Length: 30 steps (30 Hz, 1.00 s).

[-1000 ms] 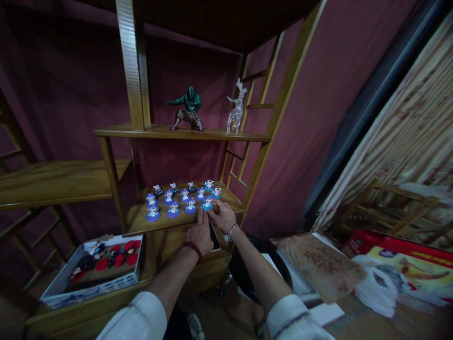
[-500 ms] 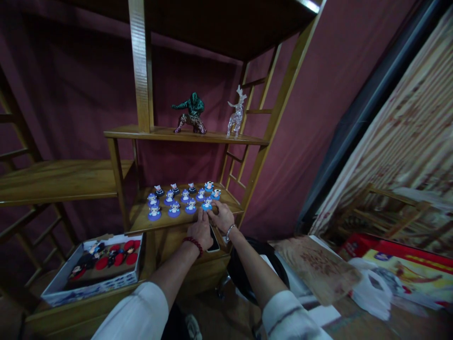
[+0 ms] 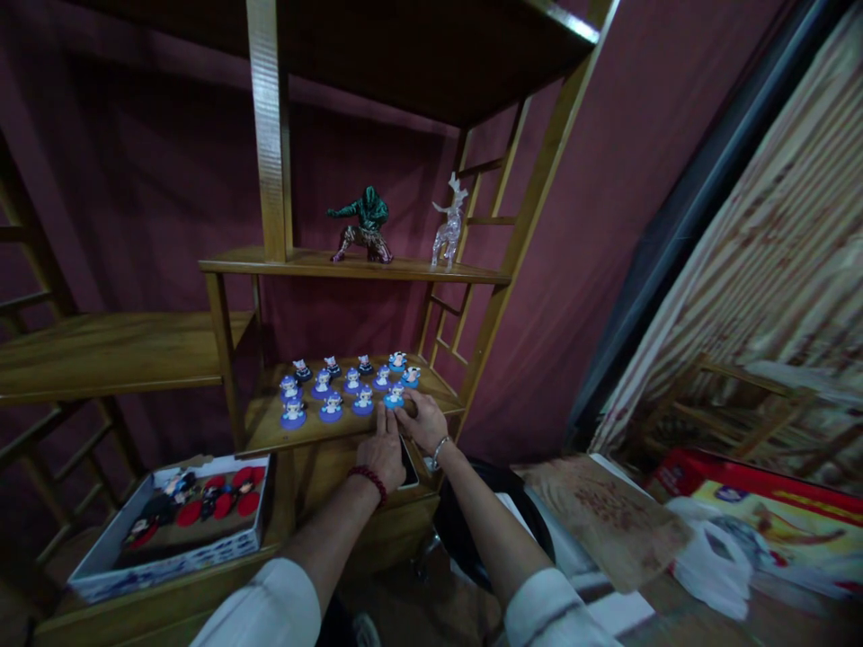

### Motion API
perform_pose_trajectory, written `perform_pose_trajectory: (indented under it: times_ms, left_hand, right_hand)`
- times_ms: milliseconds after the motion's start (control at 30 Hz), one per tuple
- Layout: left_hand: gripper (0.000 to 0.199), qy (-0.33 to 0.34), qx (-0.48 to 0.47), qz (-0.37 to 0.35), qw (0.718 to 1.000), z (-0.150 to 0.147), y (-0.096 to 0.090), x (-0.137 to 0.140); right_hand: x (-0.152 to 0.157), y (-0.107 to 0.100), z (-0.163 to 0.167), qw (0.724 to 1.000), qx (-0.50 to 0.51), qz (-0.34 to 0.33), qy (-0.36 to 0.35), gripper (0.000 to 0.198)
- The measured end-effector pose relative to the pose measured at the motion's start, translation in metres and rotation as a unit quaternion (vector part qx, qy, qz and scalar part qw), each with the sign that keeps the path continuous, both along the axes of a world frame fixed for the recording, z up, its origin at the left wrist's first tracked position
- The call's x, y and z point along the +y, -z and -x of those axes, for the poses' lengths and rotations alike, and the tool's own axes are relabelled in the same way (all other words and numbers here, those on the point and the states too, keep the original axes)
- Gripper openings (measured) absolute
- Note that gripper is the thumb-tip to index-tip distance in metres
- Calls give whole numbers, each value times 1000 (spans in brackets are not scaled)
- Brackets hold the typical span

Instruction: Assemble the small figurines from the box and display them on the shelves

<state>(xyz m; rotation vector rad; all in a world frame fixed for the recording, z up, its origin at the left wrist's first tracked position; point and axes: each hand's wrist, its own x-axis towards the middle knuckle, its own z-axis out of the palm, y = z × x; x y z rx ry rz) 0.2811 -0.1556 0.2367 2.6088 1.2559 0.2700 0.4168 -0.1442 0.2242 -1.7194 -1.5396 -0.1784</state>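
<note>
A small figurine (image 3: 394,395) with a light-blue base stands upright at the right end of the front row on the low wooden shelf (image 3: 270,434). My right hand (image 3: 427,422) pinches it from the right, fingers curled. From the front, my left hand (image 3: 383,458) reaches to its base with fingers close together; the fingertips partly merge with it. Beside it is a purple-based figurine (image 3: 363,401), one of several in rows. Behind stand another light-blue-based figurine (image 3: 410,376) and a dark-based figurine (image 3: 365,363). A phone-like dark slab (image 3: 408,465) lies partly under my hands.
A box (image 3: 253,530) of red-based figurines sits at lower left. Above, a green figure statue (image 3: 368,220) and a clear deer ornament (image 3: 449,225) stand on the upper shelf (image 3: 303,261). A black stool (image 3: 532,508) and a white plastic bag (image 3: 715,562) are at right.
The whole view has shifted slightly, with the shelf lower in the picture. Both hands stay at the same light-blue-based figurine, which has hardly moved relative to its neighbours.
</note>
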Motion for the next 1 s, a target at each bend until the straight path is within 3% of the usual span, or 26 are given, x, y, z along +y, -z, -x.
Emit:
perform_pose_trajectory:
  times_ms: [233,467,633,733,1000]
  left_hand:
    - [91,0,2,-8,1000,6,6,-6]
    - [87,6,-12,-14,1000,13,10,-15]
    - [85,23,-45,-33,998,22,17,-21]
    - [80,33,-67,-46,996,31,21,-26]
    - [50,47,-76,-62,994,54,27,-33]
  right_hand:
    - [-10,-1,5,999,9,-30,-18,36]
    - [-23,6,16,996,38,-80,13,32]
    - [-38,17,35,981,140,-124,42,27]
    - [-47,27,55,967,204,-144,50,27]
    - [-61,46,105,957,254,-139,12,23]
